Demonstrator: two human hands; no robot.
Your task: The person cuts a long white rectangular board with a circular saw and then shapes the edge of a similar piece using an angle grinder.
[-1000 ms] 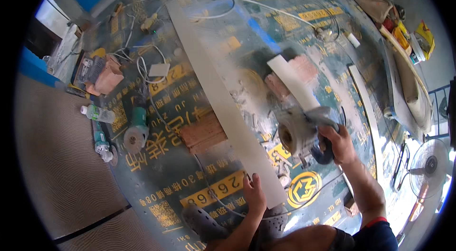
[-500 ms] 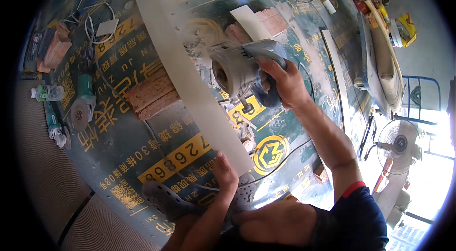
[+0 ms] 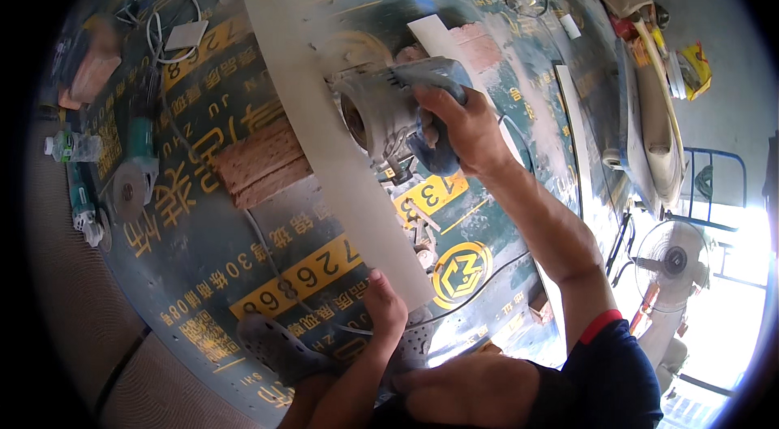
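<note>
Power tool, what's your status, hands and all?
Right hand gripping power tool. Left hand at near end of pale strip. Loose scraps lie beside the strip.

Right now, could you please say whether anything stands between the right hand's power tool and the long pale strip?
Nothing visible does: the power tool in the right hand is at the right edge of the long pale strip; contact is unclear.

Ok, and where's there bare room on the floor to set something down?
The printed sheet shows bare between the reddish brick by the wide strip and the nearest green grinder, and, dustier, between the pinkish brick and the narrow strip at right. It's crowded just right of the wide strip, with scraps and the power tool.
</note>
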